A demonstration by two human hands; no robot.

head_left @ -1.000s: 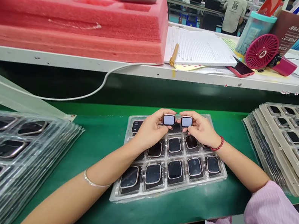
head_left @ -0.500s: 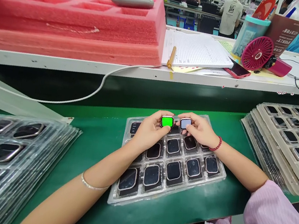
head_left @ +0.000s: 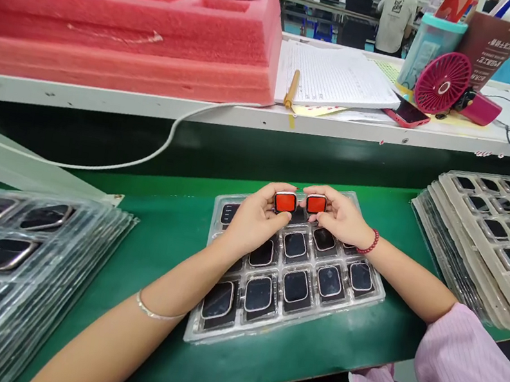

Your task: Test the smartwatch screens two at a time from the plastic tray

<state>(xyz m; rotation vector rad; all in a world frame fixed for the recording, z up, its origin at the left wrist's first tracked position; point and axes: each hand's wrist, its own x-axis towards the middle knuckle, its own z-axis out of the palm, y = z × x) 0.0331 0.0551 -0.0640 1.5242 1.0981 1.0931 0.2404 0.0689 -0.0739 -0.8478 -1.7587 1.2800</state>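
Above the far row of a clear plastic tray (head_left: 231,332), each of my hands grips a smartwatch without a strap. My left hand (head_left: 255,217) is closed on the left smartwatch (head_left: 285,202), whose screen glows red. Fingers of my right hand (head_left: 345,220) pinch the right smartwatch (head_left: 316,204), also lit red, a short gap away. Several dark-screened watches, such as one dark watch (head_left: 296,286), sit in the tray's pockets. Part of the far row is hidden behind my hands.
Stacked watch trays stand on the left (head_left: 48,287) and on the right (head_left: 483,255) of the green table (head_left: 303,369). A white shelf (head_left: 228,118) beyond bears red foam (head_left: 163,39), papers (head_left: 336,81), a phone (head_left: 407,112) and a pink fan (head_left: 442,83). A white cable (head_left: 165,143) hangs below it.
The left smartwatch's screen has turned from green to red, and the right one's from pale blue-grey to red. Both hands keep their grip in nearly the same place. The view has shifted slightly.
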